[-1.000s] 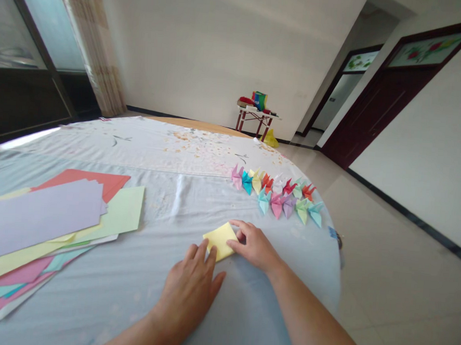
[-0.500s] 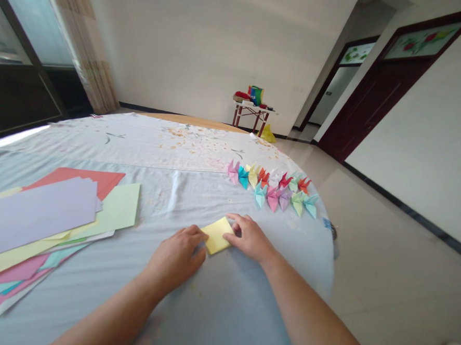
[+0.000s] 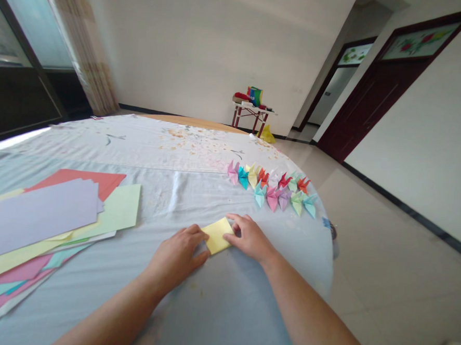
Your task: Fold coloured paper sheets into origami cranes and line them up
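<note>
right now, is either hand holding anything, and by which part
The folded yellow paper lies flat on the table, pinned by both hands: the left hand on its left edge, the right hand on its right edge. Neither lifts it.

Plain white wall (image 3: 222, 47) ran across at twelve o'clock, daylight washing over it. Up at ten o'clock, a beige curtain (image 3: 82, 43) hung beside big glass panes (image 3: 32, 20). A small red-legged table (image 3: 252, 110) stood against the wall near one o'clock, a yellow bag (image 3: 267, 136) at its foot. A dark wooden door (image 3: 371, 108) showed at two o'clock, and pale glossy floor tiles (image 3: 384, 265) spread from three to five o'clock.
</note>
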A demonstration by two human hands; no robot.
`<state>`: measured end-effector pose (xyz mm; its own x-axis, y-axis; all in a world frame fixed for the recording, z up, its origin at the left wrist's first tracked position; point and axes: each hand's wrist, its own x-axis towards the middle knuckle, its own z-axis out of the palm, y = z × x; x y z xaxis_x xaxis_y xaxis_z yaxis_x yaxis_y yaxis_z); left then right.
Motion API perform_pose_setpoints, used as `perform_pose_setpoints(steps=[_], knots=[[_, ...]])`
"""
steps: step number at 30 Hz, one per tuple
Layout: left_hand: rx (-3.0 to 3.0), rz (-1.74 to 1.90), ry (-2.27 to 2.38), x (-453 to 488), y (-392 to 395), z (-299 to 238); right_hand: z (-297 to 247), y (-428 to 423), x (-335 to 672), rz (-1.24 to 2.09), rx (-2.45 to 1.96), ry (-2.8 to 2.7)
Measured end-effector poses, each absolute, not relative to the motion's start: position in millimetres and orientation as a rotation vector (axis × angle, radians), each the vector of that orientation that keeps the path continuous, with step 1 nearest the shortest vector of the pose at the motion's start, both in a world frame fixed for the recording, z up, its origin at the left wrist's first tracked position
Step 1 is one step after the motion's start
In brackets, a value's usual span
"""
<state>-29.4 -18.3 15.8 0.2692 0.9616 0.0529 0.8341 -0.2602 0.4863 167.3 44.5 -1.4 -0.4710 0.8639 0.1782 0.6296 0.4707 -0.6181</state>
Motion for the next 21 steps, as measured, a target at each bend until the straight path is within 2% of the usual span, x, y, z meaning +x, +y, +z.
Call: perform_pose_setpoints(steps=[21], knots=[[2.183, 0.426, 1.714, -25.4, -17.8, 17.2, -4.6, 42.6, 166.0, 0.545, -1.197, -2.282]])
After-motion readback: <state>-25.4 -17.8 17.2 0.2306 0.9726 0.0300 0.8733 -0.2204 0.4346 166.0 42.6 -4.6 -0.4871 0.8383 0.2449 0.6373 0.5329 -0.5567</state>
